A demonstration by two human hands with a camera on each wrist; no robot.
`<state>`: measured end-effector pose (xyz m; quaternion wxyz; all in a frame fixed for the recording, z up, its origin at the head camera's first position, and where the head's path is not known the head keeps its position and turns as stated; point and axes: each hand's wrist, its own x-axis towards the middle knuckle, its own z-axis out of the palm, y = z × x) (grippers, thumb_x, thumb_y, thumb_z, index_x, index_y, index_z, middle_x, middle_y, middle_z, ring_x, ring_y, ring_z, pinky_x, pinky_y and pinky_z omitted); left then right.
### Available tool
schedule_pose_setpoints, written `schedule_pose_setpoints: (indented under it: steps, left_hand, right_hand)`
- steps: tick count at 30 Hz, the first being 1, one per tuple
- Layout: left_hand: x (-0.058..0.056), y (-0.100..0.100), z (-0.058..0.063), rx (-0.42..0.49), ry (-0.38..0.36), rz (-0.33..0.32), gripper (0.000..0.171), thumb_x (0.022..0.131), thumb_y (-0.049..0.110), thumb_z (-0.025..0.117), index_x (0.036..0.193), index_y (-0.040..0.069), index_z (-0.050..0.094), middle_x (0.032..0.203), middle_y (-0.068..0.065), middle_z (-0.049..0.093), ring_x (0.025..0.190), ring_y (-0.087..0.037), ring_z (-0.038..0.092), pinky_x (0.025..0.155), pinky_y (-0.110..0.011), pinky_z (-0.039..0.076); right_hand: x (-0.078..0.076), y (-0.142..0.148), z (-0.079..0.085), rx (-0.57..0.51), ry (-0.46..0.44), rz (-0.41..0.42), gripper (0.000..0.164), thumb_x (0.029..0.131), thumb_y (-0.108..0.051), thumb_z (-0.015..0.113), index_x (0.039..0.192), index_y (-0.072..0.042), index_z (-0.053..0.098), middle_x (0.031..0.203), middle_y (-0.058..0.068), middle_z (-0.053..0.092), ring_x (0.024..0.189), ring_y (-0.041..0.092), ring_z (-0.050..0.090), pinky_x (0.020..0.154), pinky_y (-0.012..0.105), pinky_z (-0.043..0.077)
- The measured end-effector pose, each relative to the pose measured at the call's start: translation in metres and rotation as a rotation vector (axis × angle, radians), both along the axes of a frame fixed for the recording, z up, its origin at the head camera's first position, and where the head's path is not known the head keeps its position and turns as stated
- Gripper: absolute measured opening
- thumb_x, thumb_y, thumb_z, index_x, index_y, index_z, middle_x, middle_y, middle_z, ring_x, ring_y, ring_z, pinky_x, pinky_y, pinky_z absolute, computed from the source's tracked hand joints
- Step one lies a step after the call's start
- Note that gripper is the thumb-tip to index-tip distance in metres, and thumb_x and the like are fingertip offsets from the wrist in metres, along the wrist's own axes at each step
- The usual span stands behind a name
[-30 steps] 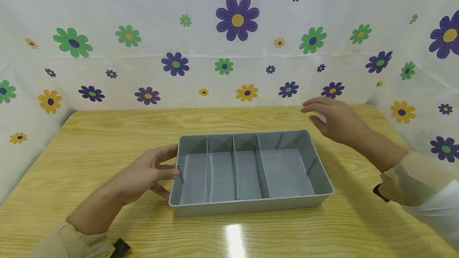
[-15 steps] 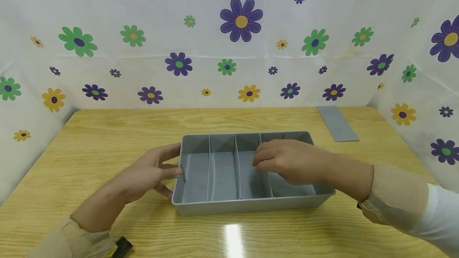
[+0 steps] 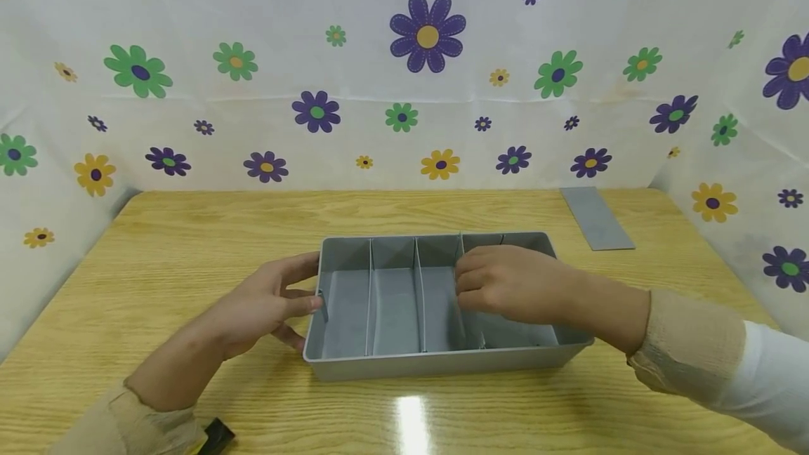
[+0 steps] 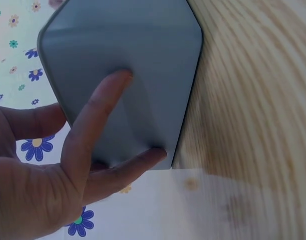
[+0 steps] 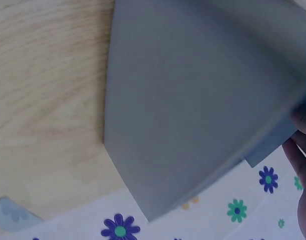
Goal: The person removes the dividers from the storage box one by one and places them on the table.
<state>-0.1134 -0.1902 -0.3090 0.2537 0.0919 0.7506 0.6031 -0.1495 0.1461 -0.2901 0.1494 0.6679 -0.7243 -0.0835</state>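
A grey divided tray (image 3: 395, 314) sits on the wooden table, split into compartments by thin upright dividers. My left hand (image 3: 259, 311) holds its left end, thumb at the rim and the other fingers spread on the outer end wall. In the left wrist view, fingertips (image 4: 124, 76) press that smooth wall. Over the tray's right half, my right hand (image 3: 505, 285) pinches the rightmost divider (image 3: 466, 321). That divider's far top corner stands slightly above the rim. The right wrist view shows the divider (image 5: 270, 142) poking up past the tray wall (image 5: 192, 110) beside my fingers.
A loose flat grey divider (image 3: 596, 218) lies on the table (image 3: 208, 230) at the back right. White cloth (image 3: 265, 20) with printed flowers stands behind and along both sides of the table.
My right hand has come from behind the tray's right corner into the tray and taken hold of a divider, which has risen slightly. The loose divider has come into sight. My left hand stays.
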Motion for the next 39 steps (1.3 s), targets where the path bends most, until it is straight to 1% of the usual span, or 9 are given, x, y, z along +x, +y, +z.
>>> schedule_pose_setpoints:
  steps: [5,13,19,21,24,27,31,34,39]
  left_hand:
    - [0.001,0.002,0.001,-0.016,0.0,0.028,0.061,0.09,0.001,0.049,0.144,0.012,0.024,0.148,-0.013,0.025,0.117,-0.04,0.044,0.058,-0.052,0.054]
    - [0.001,0.001,-0.001,-0.014,-0.004,0.032,0.062,0.09,0.001,0.05,0.145,0.012,0.024,0.148,-0.015,0.024,0.118,-0.041,0.044,0.058,-0.053,0.054]
    - [-0.001,0.001,-0.001,-0.014,-0.012,0.026,0.062,0.089,0.001,0.05,0.145,0.012,0.024,0.148,-0.015,0.025,0.116,-0.04,0.045,0.058,-0.053,0.054]
    - [-0.001,0.001,0.0,-0.015,-0.011,0.028,0.062,0.089,0.001,0.05,0.144,0.011,0.024,0.147,-0.015,0.024,0.116,-0.041,0.045,0.058,-0.053,0.054]
    - [-0.001,0.0,0.0,-0.014,-0.011,0.032,0.063,0.089,0.003,0.052,0.144,0.011,0.024,0.147,-0.017,0.025,0.117,-0.041,0.044,0.059,-0.053,0.054]
    - [-0.001,-0.002,0.0,-0.007,-0.001,0.032,0.064,0.088,0.005,0.053,0.144,0.01,0.024,0.145,-0.02,0.026,0.117,-0.041,0.044,0.059,-0.053,0.054]
    - [-0.001,-0.002,-0.002,-0.013,0.03,0.043,0.065,0.085,0.004,0.055,0.143,0.009,0.025,0.143,-0.022,0.028,0.112,-0.04,0.049,0.058,-0.052,0.054]
    - [-0.002,-0.001,-0.003,-0.02,0.057,0.049,0.066,0.084,0.002,0.054,0.143,0.009,0.026,0.142,-0.023,0.029,0.109,-0.039,0.051,0.056,-0.052,0.054]
    - [-0.001,0.001,-0.004,-0.026,0.068,0.04,0.066,0.084,0.0,0.053,0.143,0.009,0.026,0.141,-0.024,0.03,0.108,-0.039,0.051,0.056,-0.052,0.054]
  right_hand:
    - [-0.001,0.006,0.023,-0.091,-0.028,0.028,0.022,0.072,0.003,0.07,0.089,-0.011,0.066,0.091,-0.004,0.064,0.095,0.013,0.055,0.09,0.025,0.046]
    - [0.001,0.011,0.068,-0.336,-0.075,0.055,0.029,0.07,0.014,0.063,0.085,-0.01,0.065,0.087,-0.002,0.065,0.09,0.015,0.057,0.08,0.03,0.052]
    - [-0.001,0.03,0.091,-0.433,-0.071,-0.03,0.031,0.07,0.014,0.065,0.092,-0.008,0.066,0.094,0.001,0.067,0.093,0.018,0.059,0.081,0.036,0.053]
    - [-0.006,0.037,0.093,-0.505,-0.055,-0.061,0.031,0.07,0.013,0.065,0.093,-0.008,0.066,0.093,0.003,0.066,0.091,0.018,0.059,0.08,0.037,0.053]
    - [-0.016,0.046,0.089,-0.643,-0.018,-0.122,0.029,0.068,0.01,0.069,0.091,-0.007,0.066,0.087,0.005,0.067,0.082,0.018,0.06,0.069,0.036,0.054]
    - [-0.027,0.057,0.083,-0.733,0.015,-0.258,0.023,0.07,0.005,0.071,0.091,-0.003,0.064,0.084,0.01,0.067,0.072,0.019,0.061,0.057,0.037,0.053]
    - [-0.044,0.075,0.07,-0.769,-0.032,-0.504,0.022,0.081,-0.004,0.065,0.1,0.004,0.055,0.084,0.018,0.065,0.064,0.025,0.06,0.052,0.042,0.053]
    - [-0.057,0.091,0.054,-0.772,-0.148,-0.725,0.025,0.09,-0.014,0.056,0.106,0.004,0.05,0.082,0.021,0.064,0.063,0.028,0.058,0.054,0.045,0.052]
    - [-0.081,0.117,0.021,-0.694,-0.418,-1.101,0.04,0.096,-0.03,0.045,0.112,0.007,0.047,0.092,0.028,0.06,0.078,0.04,0.06,0.065,0.056,0.053]
